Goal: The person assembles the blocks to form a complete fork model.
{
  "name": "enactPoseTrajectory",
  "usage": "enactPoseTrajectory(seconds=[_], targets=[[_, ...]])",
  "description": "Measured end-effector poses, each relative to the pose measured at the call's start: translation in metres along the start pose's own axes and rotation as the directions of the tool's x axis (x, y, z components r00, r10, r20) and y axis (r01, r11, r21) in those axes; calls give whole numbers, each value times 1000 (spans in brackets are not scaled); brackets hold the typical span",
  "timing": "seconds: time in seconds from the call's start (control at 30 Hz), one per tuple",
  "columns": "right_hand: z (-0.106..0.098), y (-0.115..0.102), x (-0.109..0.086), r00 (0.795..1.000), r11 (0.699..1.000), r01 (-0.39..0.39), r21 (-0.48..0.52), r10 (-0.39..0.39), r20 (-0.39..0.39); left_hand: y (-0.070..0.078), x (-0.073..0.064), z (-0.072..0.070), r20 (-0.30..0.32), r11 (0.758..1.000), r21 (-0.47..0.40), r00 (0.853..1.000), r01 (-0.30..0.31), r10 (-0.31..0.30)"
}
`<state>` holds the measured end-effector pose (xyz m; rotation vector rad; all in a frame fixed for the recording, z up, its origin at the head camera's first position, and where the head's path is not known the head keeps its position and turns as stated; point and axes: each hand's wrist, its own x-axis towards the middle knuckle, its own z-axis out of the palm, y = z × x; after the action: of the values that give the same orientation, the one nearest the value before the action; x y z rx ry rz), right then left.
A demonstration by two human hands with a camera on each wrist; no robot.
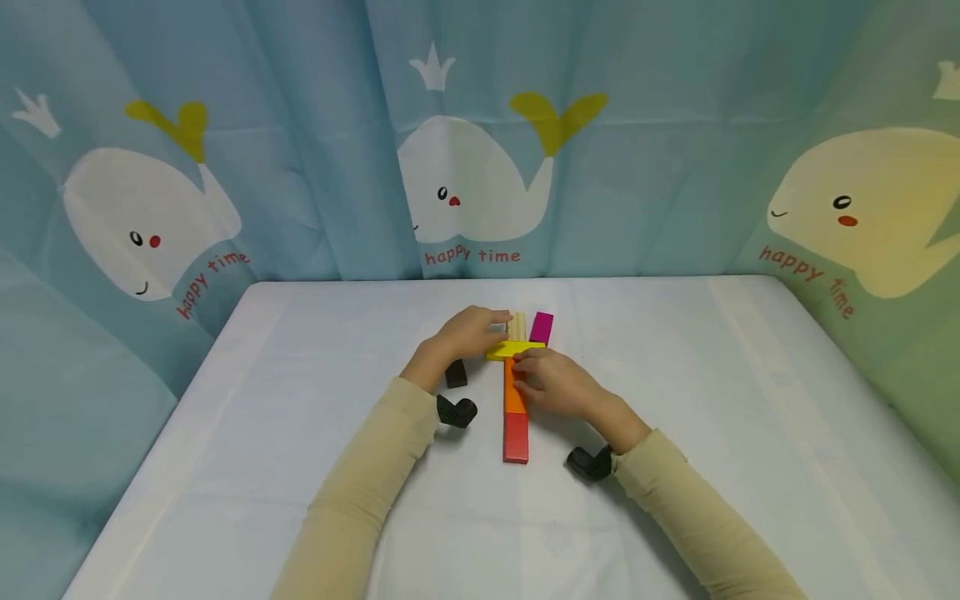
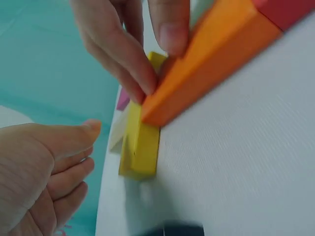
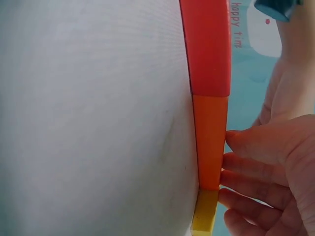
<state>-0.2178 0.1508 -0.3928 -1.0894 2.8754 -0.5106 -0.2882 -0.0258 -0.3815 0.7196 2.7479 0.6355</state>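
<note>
A red block (image 1: 516, 439) and an orange block (image 1: 513, 397) lie end to end in a line on the white table. Crosswise at the orange block's far end sits a yellow block (image 1: 498, 353). My right hand (image 1: 561, 383) rests its fingertips on the orange block, close to the yellow one; its fingers look fairly straight in the right wrist view. Beside the yellow block's left end, my left hand (image 1: 467, 332) is held with loosely bent fingers, apart from the blocks in the left wrist view. Behind the yellow block are a cream block (image 1: 519, 325) and a magenta block (image 1: 543, 326).
A dark block (image 1: 456, 374) lies by my left wrist. Black wrist-worn devices (image 1: 590, 464) stick out below both sleeves. A blue curtain (image 1: 315, 150) printed with whales stands behind the far edge of the white table (image 1: 225, 467).
</note>
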Motion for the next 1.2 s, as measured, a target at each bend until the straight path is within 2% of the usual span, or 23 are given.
enactPoseTrajectory(seconds=[0.33, 0.73, 1.0, 1.2], targets=[[2, 1, 1, 1000, 1000, -18, -9, 18, 9, -13, -20, -5, 16, 1000, 21, 1000, -4, 4], [1, -1, 1, 999, 999, -39, -3, 39, 20, -30, -49, -10, -14, 999, 12, 999, -43, 43], [1, -1, 0, 999, 999, -35, 0, 35, 11, -36, -75, -9, -27, 999, 34, 999, -28, 29], [1, -1, 0, 1000, 1000, -30, -1, 30, 8, -39, -92, -6, -15, 997, 58, 999, -46, 47]])
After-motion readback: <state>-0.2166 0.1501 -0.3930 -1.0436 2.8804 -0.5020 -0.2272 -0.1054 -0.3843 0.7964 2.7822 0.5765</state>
